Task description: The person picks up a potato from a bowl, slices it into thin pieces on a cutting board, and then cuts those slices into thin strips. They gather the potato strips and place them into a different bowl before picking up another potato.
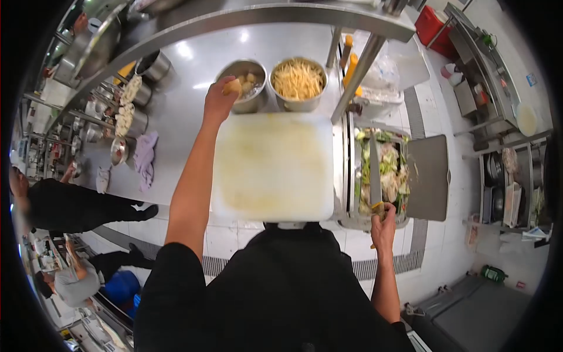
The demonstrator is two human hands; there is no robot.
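Note:
My left hand [221,98] is closed on a round, light brown piece of food [233,88], at the left rim of a steel pot [252,104]. More such pieces sit in liquid inside that pot. Beside it on the right, a second steel pot [297,105] is full of pale yellow strips [298,80]. My right hand [383,226] grips the yellow handle of a large knife [375,170], whose blade points away over a bin [401,222] of vegetable scraps [387,154]. A stained white cutting board [272,167] lies in front of me.
A steel rail [234,16] crosses above the table. Pots and a purple cloth [145,159] are at the left. Two people [76,202] [79,284] are on the left, away from my hands. A grey lid [428,178] adjoins the bin; shelves [510,188] stand far right.

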